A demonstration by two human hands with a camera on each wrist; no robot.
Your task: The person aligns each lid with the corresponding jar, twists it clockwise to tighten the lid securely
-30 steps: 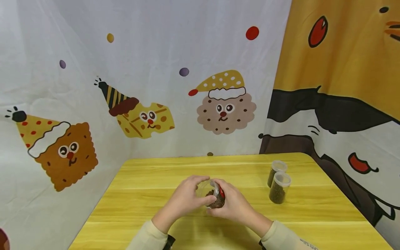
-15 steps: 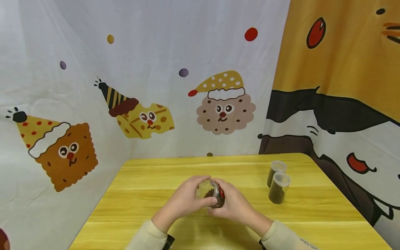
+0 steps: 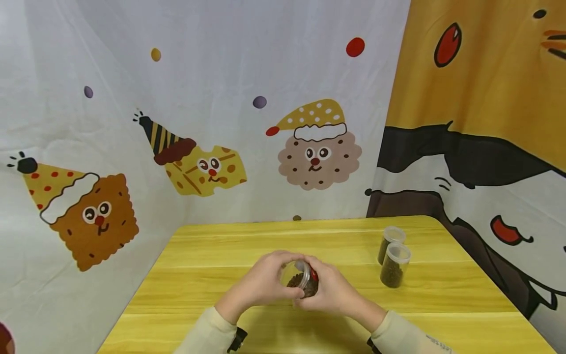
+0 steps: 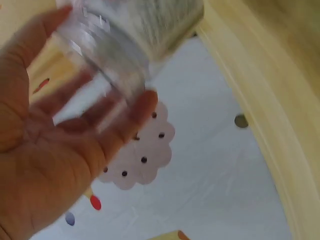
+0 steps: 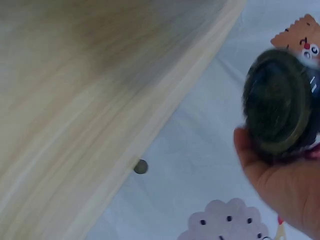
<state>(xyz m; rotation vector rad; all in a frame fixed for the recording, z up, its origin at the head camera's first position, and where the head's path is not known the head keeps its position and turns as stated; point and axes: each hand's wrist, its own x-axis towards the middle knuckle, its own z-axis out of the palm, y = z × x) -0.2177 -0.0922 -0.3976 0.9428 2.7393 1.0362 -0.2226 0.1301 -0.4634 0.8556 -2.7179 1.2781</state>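
Above the table, a small clear jar point(image 3: 311, 286) of dark brown bits lies on its side between both hands, its see-through lid end facing left. My left hand point(image 3: 261, 281) holds this lid end point(image 4: 107, 52), thumb on the near side and fingers over the far side. From the right, my right hand point(image 3: 332, 287) grips the jar body, where a patch of red shows. A printed label point(image 4: 167, 25) is blurred in the left wrist view. The right wrist view shows the jar's dark round base point(image 5: 276, 102), with the right hand point(image 5: 287, 187) around the body.
Two clear capped jars point(image 3: 394, 269) with dark contents stand upright at the table's right, one behind the other. The yellow wood-grain table point(image 3: 199, 270) ends at a white cartoon-print curtain point(image 3: 221, 73) at the back and left. A yellow-and-black printed part hangs on the right.
The left hand has shifted round the jar's lid end: its thumb sits lower and its fingertips reach further right. The right hand and the two standing jars stay nearly in place.
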